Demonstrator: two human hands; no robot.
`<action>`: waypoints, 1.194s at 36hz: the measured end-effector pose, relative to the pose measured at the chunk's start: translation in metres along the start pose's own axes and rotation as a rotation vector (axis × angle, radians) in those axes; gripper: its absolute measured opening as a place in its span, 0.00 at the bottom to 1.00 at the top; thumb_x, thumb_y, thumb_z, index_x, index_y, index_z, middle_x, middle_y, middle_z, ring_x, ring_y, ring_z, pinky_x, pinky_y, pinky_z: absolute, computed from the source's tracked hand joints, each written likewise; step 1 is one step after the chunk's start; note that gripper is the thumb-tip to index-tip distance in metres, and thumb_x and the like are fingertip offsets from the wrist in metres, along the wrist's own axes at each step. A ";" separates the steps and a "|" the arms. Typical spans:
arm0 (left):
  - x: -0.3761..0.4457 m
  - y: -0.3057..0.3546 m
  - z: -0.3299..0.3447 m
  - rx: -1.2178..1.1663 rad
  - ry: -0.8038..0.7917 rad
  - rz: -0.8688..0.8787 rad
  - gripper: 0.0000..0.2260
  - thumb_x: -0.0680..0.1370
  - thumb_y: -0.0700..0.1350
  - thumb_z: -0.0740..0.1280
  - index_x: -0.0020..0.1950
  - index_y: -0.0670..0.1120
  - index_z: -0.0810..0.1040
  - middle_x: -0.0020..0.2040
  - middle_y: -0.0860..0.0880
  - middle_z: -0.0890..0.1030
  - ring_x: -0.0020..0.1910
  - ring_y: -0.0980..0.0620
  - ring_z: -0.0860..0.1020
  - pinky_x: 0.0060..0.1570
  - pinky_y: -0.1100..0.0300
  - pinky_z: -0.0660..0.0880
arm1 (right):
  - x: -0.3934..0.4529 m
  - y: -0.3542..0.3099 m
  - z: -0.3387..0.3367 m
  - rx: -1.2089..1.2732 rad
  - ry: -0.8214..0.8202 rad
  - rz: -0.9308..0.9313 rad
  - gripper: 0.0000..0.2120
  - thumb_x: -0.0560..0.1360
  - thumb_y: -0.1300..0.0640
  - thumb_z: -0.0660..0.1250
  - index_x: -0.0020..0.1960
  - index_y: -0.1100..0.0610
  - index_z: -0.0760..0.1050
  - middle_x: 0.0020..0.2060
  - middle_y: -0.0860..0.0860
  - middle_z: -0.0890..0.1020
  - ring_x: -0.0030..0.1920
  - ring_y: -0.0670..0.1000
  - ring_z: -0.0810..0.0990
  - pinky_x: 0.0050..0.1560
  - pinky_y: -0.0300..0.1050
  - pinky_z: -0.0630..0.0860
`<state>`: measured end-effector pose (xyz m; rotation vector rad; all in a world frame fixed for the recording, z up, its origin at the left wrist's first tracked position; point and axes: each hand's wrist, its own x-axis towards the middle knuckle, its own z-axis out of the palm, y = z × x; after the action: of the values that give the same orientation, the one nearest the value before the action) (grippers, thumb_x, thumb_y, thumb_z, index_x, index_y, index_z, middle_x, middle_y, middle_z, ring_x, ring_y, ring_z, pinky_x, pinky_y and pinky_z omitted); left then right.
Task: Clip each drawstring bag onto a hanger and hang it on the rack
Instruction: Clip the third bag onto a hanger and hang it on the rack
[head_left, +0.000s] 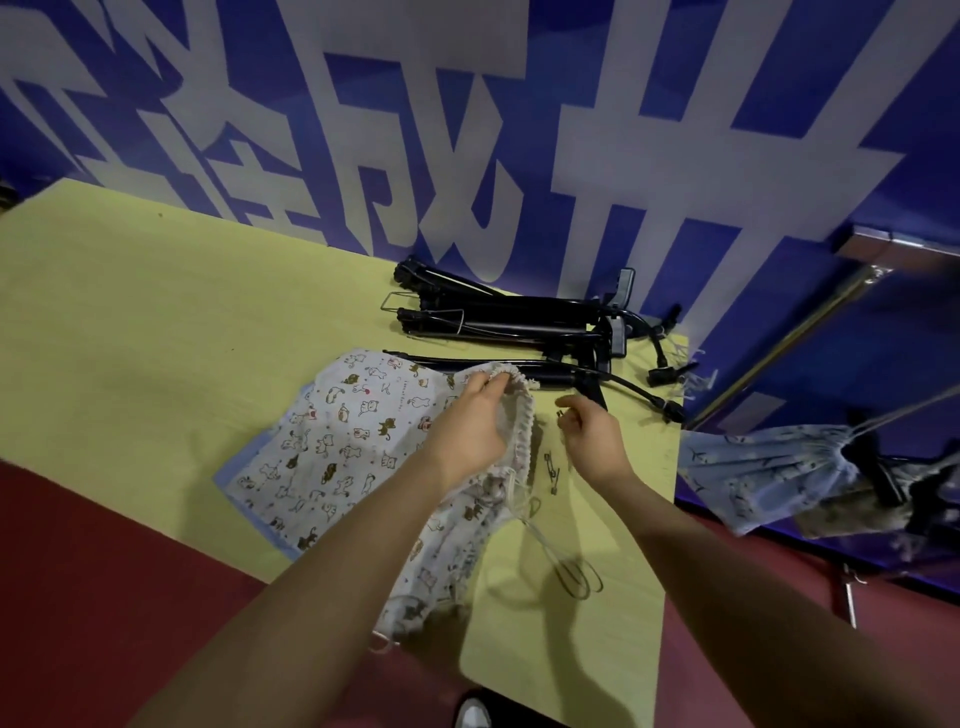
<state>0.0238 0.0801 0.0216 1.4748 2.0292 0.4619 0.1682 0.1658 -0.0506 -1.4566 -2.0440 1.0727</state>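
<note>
left hand (470, 421): grip pinching cat-print bag (332, 441) rim | right hand (592, 434): grip loosely curled, empty | wall lettering unreadable

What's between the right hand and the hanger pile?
Head view: bare yellow table and one black hanger lying apart from the pile, beyond the right hand.

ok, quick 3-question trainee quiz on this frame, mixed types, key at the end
1. True or false: the left hand grips the gathered mouth of the cat-print bag.
2. Where does the blue bag hang? A) on the rack to the right of the table B) on the table C) in the right hand
3. Fill in: the black hangers lie piled at the table's far edge, by the ___ wall.

Key: 1 true; 2 A; 3 blue
</note>
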 end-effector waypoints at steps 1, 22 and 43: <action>-0.001 0.000 -0.003 -0.012 0.002 -0.002 0.35 0.73 0.30 0.62 0.77 0.47 0.54 0.74 0.50 0.58 0.58 0.52 0.73 0.43 0.62 0.76 | -0.001 -0.007 -0.002 0.072 0.027 -0.001 0.11 0.78 0.67 0.60 0.58 0.62 0.76 0.45 0.54 0.79 0.45 0.50 0.76 0.46 0.40 0.70; -0.018 -0.002 -0.071 -0.129 0.091 0.042 0.35 0.75 0.35 0.67 0.77 0.47 0.54 0.76 0.50 0.56 0.73 0.48 0.61 0.68 0.58 0.64 | -0.025 -0.120 0.010 -0.209 0.129 -0.225 0.07 0.72 0.52 0.72 0.50 0.50 0.82 0.65 0.51 0.65 0.64 0.56 0.61 0.60 0.45 0.57; 0.025 0.001 -0.062 -0.133 0.174 -0.109 0.22 0.76 0.39 0.65 0.71 0.44 0.69 0.66 0.44 0.70 0.62 0.45 0.73 0.56 0.59 0.70 | 0.034 -0.098 -0.014 0.012 0.002 -0.226 0.08 0.77 0.64 0.63 0.52 0.60 0.79 0.48 0.51 0.75 0.48 0.51 0.77 0.51 0.48 0.76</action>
<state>-0.0206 0.1072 0.0641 1.2757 2.1548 0.6864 0.1058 0.1862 0.0304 -1.1847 -2.1361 0.9889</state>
